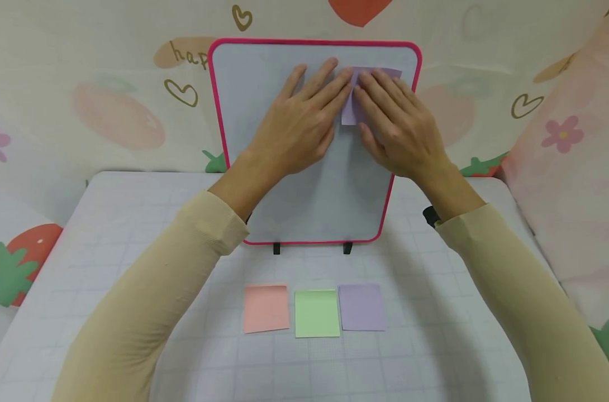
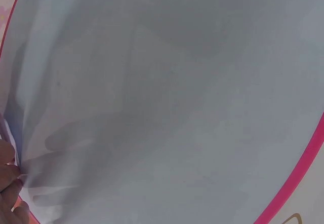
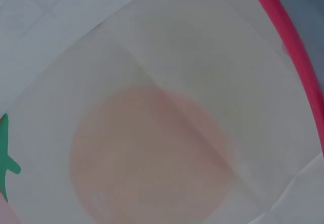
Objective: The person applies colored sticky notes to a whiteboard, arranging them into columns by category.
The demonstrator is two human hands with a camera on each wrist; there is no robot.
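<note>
L hand (image 1: 296, 125) w/ fingers spread is at purple note's (image 1: 348, 114) L edge; R hand (image 1: 402, 125) w/ straight fingers presses it, top R of board (image 1: 324, 206). 3 paper squares (image 1: 317, 314) lie on counter (image 1: 209, 352).

strawberry-print cloth backdrop (image 1: 118, 33), pale table (image 1: 133, 212) with gridlines

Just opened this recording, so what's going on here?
A person has both hands up at a pink-framed whiteboard standing on the table. The right hand lies over a purple sticky note at the board's upper right, and the left hand has its fingers at the note's left edge. In front of the board, a pink note, a green note and another purple note lie in a row.
</note>
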